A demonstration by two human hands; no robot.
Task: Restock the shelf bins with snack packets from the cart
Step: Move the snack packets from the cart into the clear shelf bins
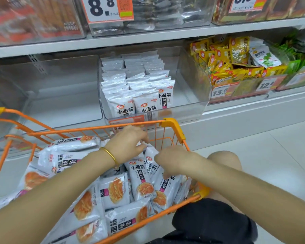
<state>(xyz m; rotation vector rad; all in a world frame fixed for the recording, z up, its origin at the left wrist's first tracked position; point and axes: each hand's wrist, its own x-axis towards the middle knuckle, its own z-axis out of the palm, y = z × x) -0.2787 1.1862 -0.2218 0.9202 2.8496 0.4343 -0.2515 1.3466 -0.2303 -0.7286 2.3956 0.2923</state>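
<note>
The clear bin (187,92) is open on top, with bare bottom to the right of its packet rows (136,81). The shelf board (148,37) overhangs it, and the cart rim (95,128) crosses its front.

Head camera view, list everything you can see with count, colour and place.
cart: one, orange wire, foreground.
cart packets: many, white with orange picture, piled in cart.
middle bin: one, clear, lower shelf behind cart.
bin packets: many, white, upright rows in middle bin.
left bin: one, clear, left of middle bin.
yellow packets: many, yellow, bin to the right.
green packets: several, green, far right.
price tags: several, white and orange, bin fronts.
bracelet: one, gold, left wrist.
left hand: grips cart packets.
right hand: grips cart packets.
</note>
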